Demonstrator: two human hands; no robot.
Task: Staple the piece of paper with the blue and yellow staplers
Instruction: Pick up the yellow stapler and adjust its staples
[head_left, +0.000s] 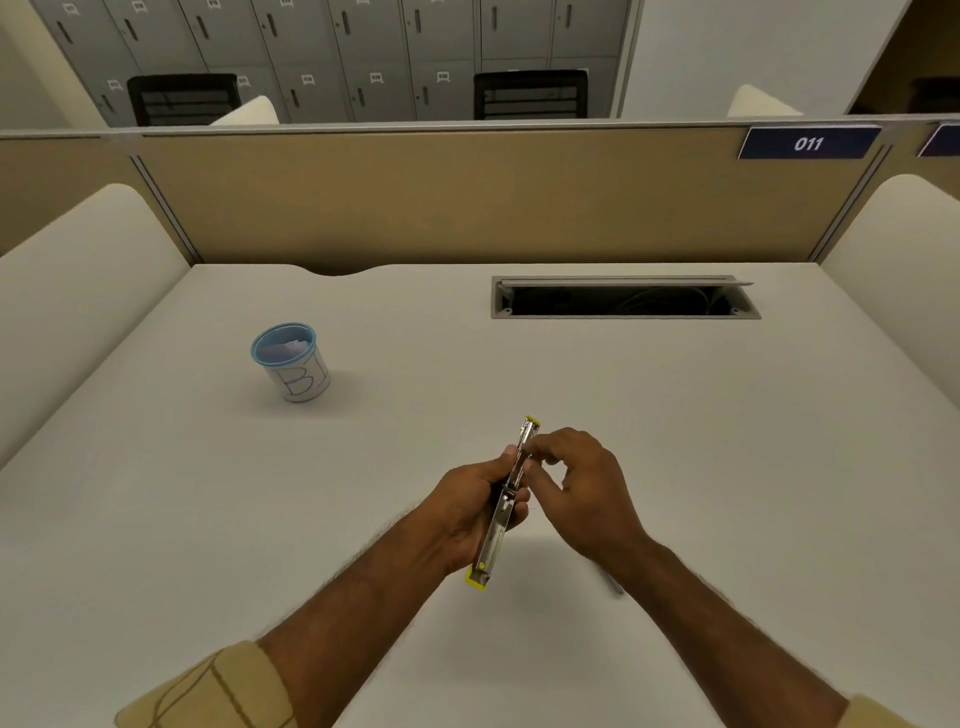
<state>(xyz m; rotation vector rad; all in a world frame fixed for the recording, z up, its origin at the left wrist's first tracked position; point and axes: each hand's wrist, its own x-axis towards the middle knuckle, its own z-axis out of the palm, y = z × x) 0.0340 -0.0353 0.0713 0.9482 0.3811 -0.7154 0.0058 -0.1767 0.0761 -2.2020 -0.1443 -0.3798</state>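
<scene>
The yellow stapler (503, 506) was held above the middle of the white desk (675, 415), lifted clear of the surface and swung open so that its metal magazine was exposed along most of its length. One yellow end pointed away toward the partition and the other yellow end pointed back toward the person. It was gripped around its middle by the left hand (470, 512), whose fingers were curled round the body from the left side, with the thumb laid along the near edge. The upper part of the metal channel was pinched by the right hand (582, 486), its thumb and forefinger closed on the metal while the remaining fingers were loosely bent behind them. Whether staples were being held between those fingertips could not be told. A soft shadow was cast on the desk beneath both hands.

Well apart to the left, a blue-rimmed cup (292, 361) was seen standing upright on the desk, marked with a hand-drawn letter B and holding pale slips of paper. Further back on the right, an open cable tray (626, 297) was recessed into the desk. Behind it a tan partition (415, 202) was fitted, bearing a blue plate marked 011 (808, 143). Grey lockers (322, 57) were visible beyond.
</scene>
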